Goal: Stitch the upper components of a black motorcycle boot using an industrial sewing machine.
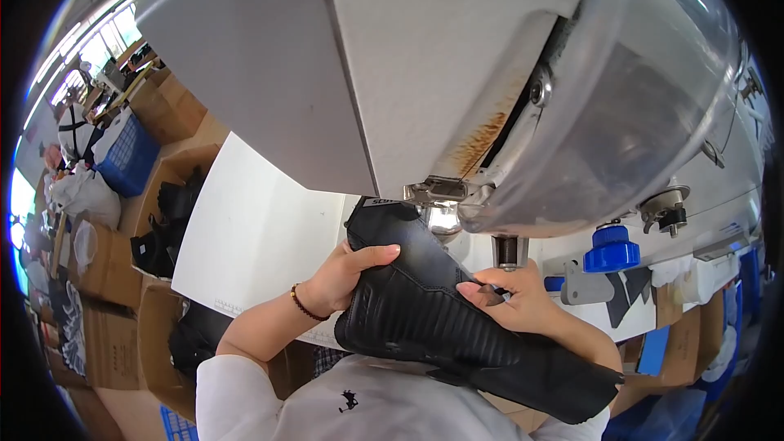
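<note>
- Holding black piece [433, 322], ribbed & boot-like in outline, w/ both hands at centre, on near side of machine [441, 57]; far end tucked in under machine's head, near metal post [443, 219]; can't tell if touching.
- With left hand [333, 282], gripping piece's left edge: thumb laid on top, other fingers mostly hidden, prob. curled underneath. Likely gripped there to steady the far end w/o covering much of the top face.
- With right hand [523, 300], fingers closed in a pinch on dark tip [493, 296], just by piece's right edge; can't tell if part of piece or a separate small tool. Prob. placed there to work close to the edge.
- Letting piece's long end slope off near & right, in front of shirt [359, 408], maybe for support; too long, by the look, to bear w/ fingers alone.
- Note table [253, 233] spreading left, prob. to carry bulky work.
- Note clear cover [645, 106] on machine's right side, presumably as a shield; also blue knob [611, 251] at right, apparently within reach.
- Note cartons [110, 343] at left, w/ black goods [167, 204] in one, prob. set close for easy pickup.
</note>
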{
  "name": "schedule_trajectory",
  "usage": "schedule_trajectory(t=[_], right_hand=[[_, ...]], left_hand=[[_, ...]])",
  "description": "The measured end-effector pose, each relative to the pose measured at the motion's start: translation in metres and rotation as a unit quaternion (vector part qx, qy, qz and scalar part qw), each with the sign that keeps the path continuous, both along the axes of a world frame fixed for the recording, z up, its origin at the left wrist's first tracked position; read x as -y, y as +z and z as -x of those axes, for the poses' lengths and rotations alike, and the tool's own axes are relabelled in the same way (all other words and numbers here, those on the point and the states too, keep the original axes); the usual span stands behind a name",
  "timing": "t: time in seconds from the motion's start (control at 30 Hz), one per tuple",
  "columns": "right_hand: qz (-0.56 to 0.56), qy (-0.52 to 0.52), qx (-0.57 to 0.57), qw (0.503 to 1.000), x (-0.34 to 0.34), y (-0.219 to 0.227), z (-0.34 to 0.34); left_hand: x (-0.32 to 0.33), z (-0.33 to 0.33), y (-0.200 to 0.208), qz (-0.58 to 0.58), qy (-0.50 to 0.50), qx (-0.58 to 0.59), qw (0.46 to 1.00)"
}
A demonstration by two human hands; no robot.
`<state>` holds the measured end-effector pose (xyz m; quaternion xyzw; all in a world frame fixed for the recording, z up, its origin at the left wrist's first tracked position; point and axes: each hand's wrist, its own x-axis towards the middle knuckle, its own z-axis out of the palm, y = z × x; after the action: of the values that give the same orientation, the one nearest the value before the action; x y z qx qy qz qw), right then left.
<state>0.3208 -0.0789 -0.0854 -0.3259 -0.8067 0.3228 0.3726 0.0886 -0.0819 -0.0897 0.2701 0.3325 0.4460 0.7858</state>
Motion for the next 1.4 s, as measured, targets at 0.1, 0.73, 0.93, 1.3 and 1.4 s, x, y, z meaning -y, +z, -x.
schedule_trajectory(t=[0.1,0.73,0.93,1.3,1.4], right_hand=[[0.02,0.015,0.008,1.0,-0.002,0.005,0.001],[0.138,-0.043,-0.04,0.989,0.001,-0.009,0.006],[-0.002,0.001,0.008,1.0,-0.01,0.001,-0.001],[0.024,0.007,-0.022,0.999,-0.015,0.002,0.001],[0.068,-0.019,-0.057,0.996,-0.014,-0.003,0.005]], left_hand=[[0.003,0.002,-0.001,0.001,0.022,0.007,1.0],[-0.006,0.005,0.01,-0.002,0.002,-0.056,0.998],[-0.003,-0.002,0.021,-0.051,0.031,-0.117,0.991],[-0.01,-0.002,0.014,-0.065,0.03,-0.106,0.992],[-0.014,0.0,0.014,-0.086,0.028,-0.111,0.99]])
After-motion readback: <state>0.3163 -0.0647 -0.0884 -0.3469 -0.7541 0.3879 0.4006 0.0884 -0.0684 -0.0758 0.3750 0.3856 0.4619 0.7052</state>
